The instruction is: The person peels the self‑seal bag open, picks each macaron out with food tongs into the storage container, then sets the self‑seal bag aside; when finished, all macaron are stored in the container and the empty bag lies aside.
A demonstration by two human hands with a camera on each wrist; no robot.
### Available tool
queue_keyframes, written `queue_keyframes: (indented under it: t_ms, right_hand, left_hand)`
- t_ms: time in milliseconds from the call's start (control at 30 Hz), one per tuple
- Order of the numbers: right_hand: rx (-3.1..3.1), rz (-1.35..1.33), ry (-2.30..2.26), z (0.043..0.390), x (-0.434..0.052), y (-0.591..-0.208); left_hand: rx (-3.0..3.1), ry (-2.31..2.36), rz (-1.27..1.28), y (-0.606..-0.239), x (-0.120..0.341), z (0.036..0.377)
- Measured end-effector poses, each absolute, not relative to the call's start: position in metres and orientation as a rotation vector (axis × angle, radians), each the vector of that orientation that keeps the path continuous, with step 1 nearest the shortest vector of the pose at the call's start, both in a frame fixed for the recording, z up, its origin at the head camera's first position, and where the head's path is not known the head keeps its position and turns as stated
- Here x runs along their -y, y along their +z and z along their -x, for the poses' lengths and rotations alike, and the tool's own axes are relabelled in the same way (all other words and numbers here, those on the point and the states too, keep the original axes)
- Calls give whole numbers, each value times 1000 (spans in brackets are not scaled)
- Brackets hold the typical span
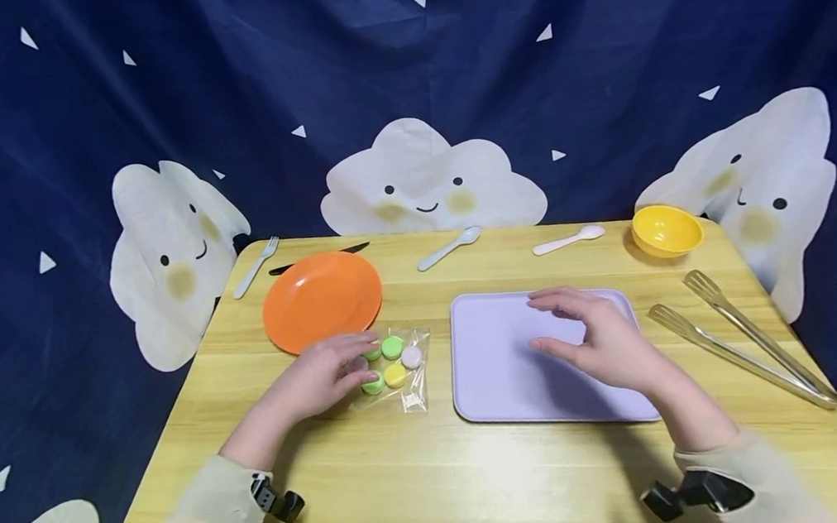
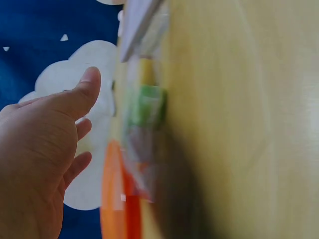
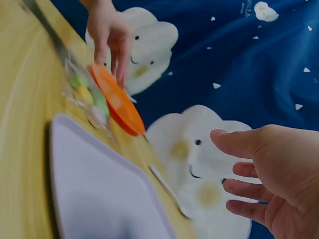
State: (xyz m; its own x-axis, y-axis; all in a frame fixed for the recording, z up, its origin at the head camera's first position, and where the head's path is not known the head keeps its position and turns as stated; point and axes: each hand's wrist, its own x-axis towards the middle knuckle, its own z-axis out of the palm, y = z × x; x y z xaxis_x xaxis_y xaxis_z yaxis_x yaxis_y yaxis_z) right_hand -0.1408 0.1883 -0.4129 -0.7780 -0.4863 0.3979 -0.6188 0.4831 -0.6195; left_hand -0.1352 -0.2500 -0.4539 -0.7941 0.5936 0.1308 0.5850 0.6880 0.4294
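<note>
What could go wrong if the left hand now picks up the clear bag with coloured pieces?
The clear bag looks thin and loose, so its coloured pieces could shift and make it slip from the left hand. The orange plate lies close beside it, so that hand might bump the plate. The metal tongs lie near the right forearm, which might knock them.

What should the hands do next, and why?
Probably lower the left hand and pinch the clear bag of colourful round pieces. That hand hovers closest to the bag, thumb and fingers apart, holding nothing. The right hand is empty too, but it hangs over the purple tray.
</note>
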Motion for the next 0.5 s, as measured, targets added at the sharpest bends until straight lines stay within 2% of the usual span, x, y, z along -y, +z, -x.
queue_keyframes:
  t_ms: [500]
  right_hand:
    - [2578,-1201,1509,134,-105,-460]
  left_hand:
    - [-2787,750,-926,-488,258,136]
